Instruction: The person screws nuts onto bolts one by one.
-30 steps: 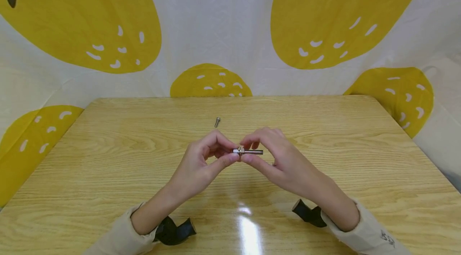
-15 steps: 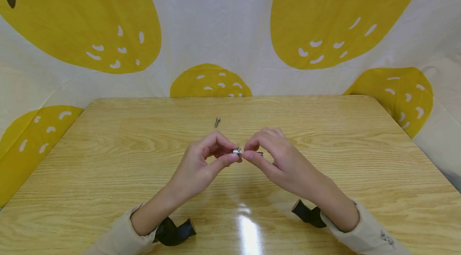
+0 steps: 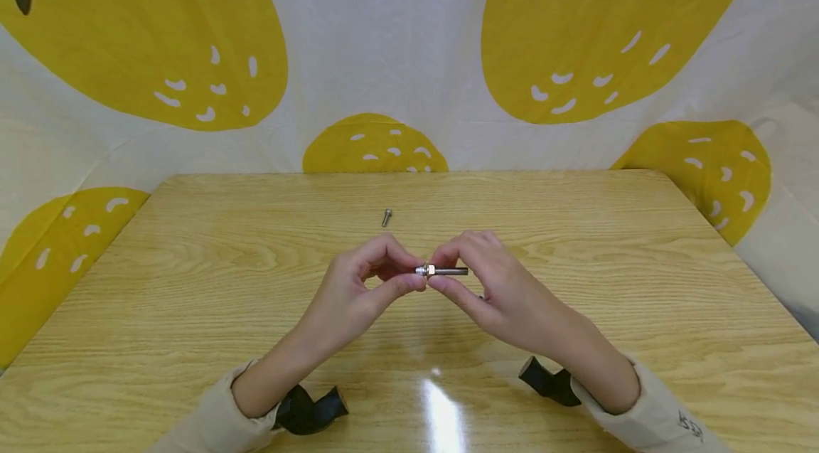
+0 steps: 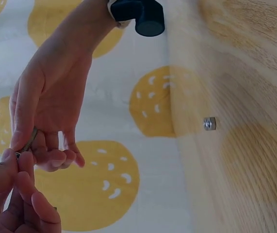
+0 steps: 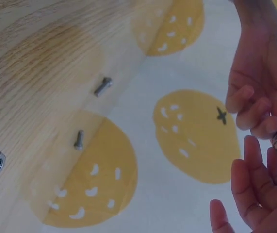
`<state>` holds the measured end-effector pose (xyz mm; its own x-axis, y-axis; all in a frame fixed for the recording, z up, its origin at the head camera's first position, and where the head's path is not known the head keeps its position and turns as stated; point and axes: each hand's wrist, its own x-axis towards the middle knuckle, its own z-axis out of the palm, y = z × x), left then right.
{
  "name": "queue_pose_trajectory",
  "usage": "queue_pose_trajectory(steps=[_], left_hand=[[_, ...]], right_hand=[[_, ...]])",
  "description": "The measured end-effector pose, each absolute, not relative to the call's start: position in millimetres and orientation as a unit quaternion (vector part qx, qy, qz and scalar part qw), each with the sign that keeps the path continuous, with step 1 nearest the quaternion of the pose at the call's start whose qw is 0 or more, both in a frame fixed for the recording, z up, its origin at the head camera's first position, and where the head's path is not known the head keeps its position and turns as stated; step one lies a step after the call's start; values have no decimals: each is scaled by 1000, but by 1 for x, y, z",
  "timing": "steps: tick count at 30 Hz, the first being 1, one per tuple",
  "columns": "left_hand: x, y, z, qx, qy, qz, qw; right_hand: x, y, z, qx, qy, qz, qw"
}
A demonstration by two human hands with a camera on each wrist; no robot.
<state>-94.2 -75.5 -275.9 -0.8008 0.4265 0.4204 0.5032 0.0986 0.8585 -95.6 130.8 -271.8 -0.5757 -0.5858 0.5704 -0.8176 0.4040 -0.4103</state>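
left hand (image 3: 365, 282) pinching a metal bolt (image 3: 453, 271), right hand (image 3: 495, 286) pinching its nut (image 3: 431, 269) (small screw (image 3: 387, 217) beyond), wooden table (image 3: 192, 296)

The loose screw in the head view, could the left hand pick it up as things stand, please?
Probably not right away: the left hand is pinching the bolt. Once free, it likely could, since the screw lies just beyond it with nothing visible between.

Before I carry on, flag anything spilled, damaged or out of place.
Nothing stands out: the held bolt looks straight, with a nut around it, and loose screws lie on the table. I see no spill or damage.
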Motion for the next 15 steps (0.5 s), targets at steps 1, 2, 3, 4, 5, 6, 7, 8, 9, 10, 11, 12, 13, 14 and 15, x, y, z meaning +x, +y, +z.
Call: queue_pose_trajectory(steps=[1,2,3,4,5,6,7,8,9,10,11,12,13,14,15], left_hand=[[-94,-75,-276,-316,-739,-594,34],[-94,-75,-277,-317,-738,-595,34],[-94,-75,-277,-317,-737,-596,34],[-94,-74,-276,-316,-737,-596,34],[-93,-74,-276,-314,-738,-596,34],[-93,-74,-276,-312,-740,-595,34],[-93,-74,-275,-309,-742,-594,35],[-92,-74,-274,-306,-744,-593,35],[-92,-74,-274,-303,-746,-592,35],[-92,-74,-273,-301,-747,-592,35],[-92,-74,-273,-299,-748,-592,34],[-92,-74,-273,-299,-747,-593,33],[-92,-74,-273,-300,-745,-595,31],[-92,-74,-273,-301,-743,-598,28],[-92,-74,-273,-302,-741,-600,26]], right_hand=[[-95,131,-272,422,-825,341,160],[-95,130,-272,415,-830,342,149],[-94,130,-272,407,-835,342,138],[-94,130,-272,400,-841,342,127],[-93,130,-271,392,-846,342,117],[-93,130,-271,387,-849,342,111],[-93,131,-270,382,-851,343,107],[-93,131,-269,384,-851,342,109],[-93,131,-268,388,-848,344,113],[-94,131,-268,396,-842,346,120],[-95,131,-267,405,-836,348,128],[-95,131,-266,414,-830,350,135],[-96,131,-266,420,-825,351,141],[-96,131,-266,424,-821,352,146],[-97,131,-266,426,-820,353,151]])
